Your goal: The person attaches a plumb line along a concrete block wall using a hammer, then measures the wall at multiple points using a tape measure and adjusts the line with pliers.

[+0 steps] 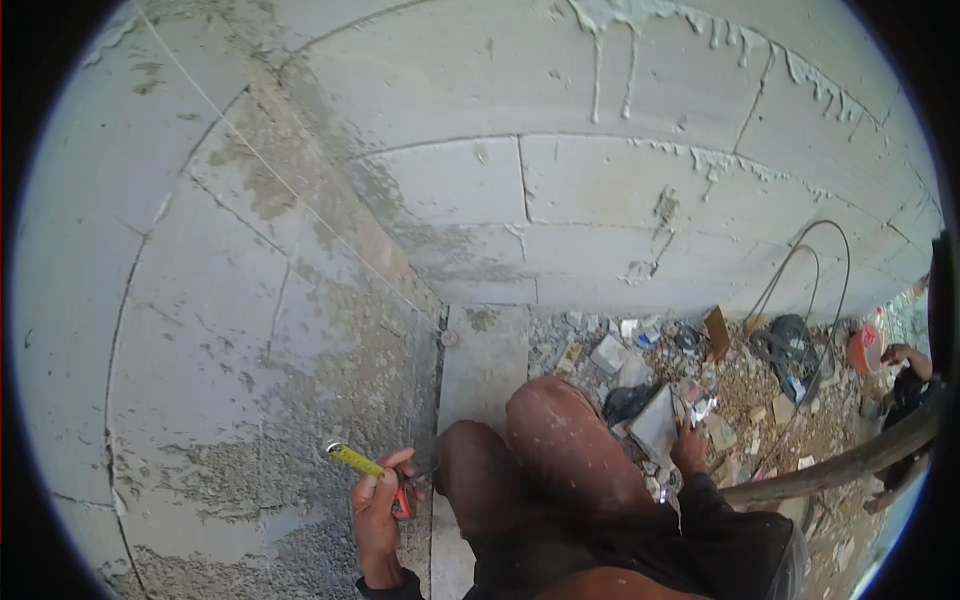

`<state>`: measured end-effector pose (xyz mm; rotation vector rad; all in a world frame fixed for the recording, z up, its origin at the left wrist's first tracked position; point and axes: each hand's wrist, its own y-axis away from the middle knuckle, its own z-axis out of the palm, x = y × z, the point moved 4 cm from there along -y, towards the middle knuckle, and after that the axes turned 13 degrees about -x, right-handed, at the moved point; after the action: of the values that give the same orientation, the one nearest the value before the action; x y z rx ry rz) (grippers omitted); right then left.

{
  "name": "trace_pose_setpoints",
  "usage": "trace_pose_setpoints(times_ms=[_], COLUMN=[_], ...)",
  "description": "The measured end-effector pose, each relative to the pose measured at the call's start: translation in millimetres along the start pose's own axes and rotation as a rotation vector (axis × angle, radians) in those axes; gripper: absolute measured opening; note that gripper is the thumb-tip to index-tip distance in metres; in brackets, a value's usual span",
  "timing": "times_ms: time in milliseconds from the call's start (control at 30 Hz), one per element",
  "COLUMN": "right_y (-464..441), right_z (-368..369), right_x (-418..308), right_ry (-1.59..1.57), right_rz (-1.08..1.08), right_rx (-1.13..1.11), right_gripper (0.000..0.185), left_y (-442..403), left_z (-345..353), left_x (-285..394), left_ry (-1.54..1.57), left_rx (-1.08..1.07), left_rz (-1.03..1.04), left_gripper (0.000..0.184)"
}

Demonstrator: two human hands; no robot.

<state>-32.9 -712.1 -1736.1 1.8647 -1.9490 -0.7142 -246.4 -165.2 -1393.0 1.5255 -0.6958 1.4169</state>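
My left hand (376, 510) is closed around a tape measure (403, 503) with a red case. A short length of its yellow blade (355, 459) sticks out toward the rough wall on the left. My right hand (690, 447) is beyond my right knee, beside a flat grey piece (655, 428). Its fingers look closed, with something thin near the tips that is too small to make out. A white string (300, 195) slants down along the left wall to a small round object (449, 338) at the wall corner.
Block walls (620, 185) meet at the corner ahead; a pale ledge (487, 360) runs along the left wall's foot. Rubble (745, 400) covers the ground at right, with a black cable (790, 345) and an orange container (864, 350). Another person's hand (905, 357) is beside a wooden pole (850, 465).
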Motion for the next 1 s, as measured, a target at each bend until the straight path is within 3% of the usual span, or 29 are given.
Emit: trace_pose_setpoints(times_ms=[100,133,167,233,333,467,500,567,633,667,700,733,800,1000], right_y=[-28,-13,-17,-39,1,118,157,229,303,344,374,403,454,563], right_z=[-21,-58,-75,-160,-289,-450,-482,-546,-601,-631,-672,-720,-807,-1002], right_x=[-11,-38,-60,-138,-226,-316,-329,-363,-380,-391,-409,-431,-467,-574], right_ry=[0.039,-0.13,-0.202,-0.297,-0.433,-0.512,-0.523,-0.548,-0.571,-0.583,-0.623,-0.663,-0.69,-1.004], right_rz=[0.103,0.168,0.278,0.071,-0.294,-0.731,-0.827,-1.003,-1.163,-1.244,-1.293,-1.34,-1.489,-1.875], right_rx=[-0.044,-0.067,-0.225,-0.178,-0.179,-0.23,-0.26,-0.328,-0.408,-0.454,-0.422,-0.387,-0.289,0.363], right_gripper=[0.086,0.079,0.074,0.072,0.066,0.059,0.057,0.054,0.05,0.048,0.043,0.039,0.059,0.066], left_y=[1,5,12,25,47,88,99,123,139,145,152,155,165,151], left_z=[5,14,23,32,41,53,55,56,58,49,41,38,28,22], left_x=[84,122,160,235,340,481,511,575,625,645,665,683,702,701], left_ry=[-0.129,-0.128,-0.128,-0.125,-0.143,-0.214,-0.207,-0.185,-0.174,-0.227,-0.283,-0.277,-0.237,-0.185], left_rx=[-0.058,-0.038,-0.025,-0.034,-0.08,-0.044,-0.034,0.056,0.118,0.263,0.408,0.412,0.664,0.717], left_rz=[-0.057,-0.074,-0.101,-0.02,0.123,0.488,0.493,0.753,0.816,0.874,0.93,0.917,0.849,0.784], left_gripper=[0.039,0.042,0.045,0.046,0.048,0.05,0.05,0.041,0.042,0.042,0.043,0.043,0.046,0.043])
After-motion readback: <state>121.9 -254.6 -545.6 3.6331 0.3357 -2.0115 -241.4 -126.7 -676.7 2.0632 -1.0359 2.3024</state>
